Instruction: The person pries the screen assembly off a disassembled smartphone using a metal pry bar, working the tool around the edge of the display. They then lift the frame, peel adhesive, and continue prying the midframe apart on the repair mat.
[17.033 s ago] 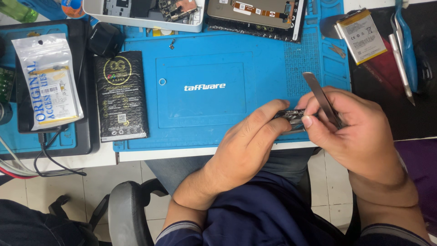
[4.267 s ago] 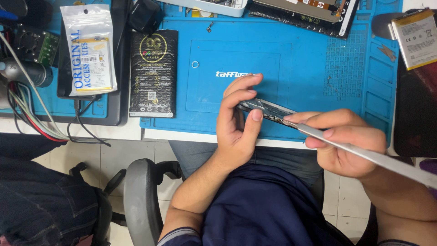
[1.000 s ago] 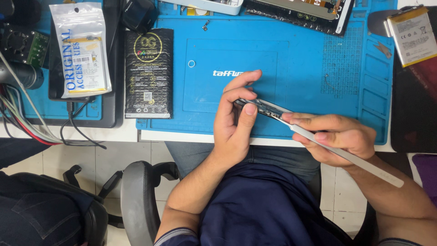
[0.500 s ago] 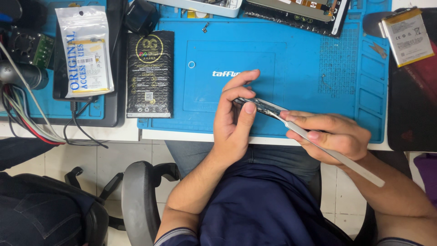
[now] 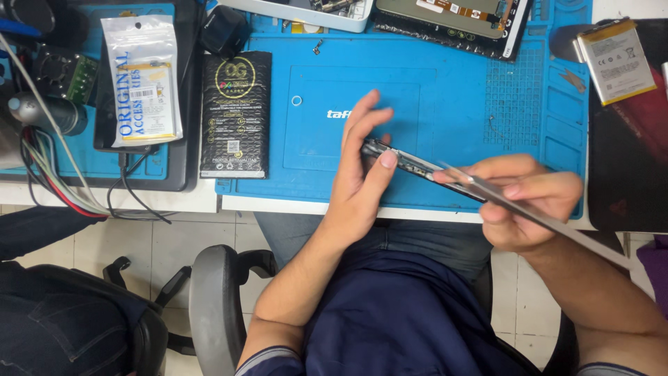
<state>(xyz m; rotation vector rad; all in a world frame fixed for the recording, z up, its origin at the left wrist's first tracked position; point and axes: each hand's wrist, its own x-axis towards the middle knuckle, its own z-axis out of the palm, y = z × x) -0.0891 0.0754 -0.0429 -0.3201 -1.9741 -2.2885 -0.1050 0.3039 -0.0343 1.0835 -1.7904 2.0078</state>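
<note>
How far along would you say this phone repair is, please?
Done: the phone is apart, its battery lying off to the right and an opened board at the top of the blue mat. In hand: the left hand holds a dark frame on edge while the right hand works metal tweezers along it. Left: reassembly; the battery remains out.
</note>
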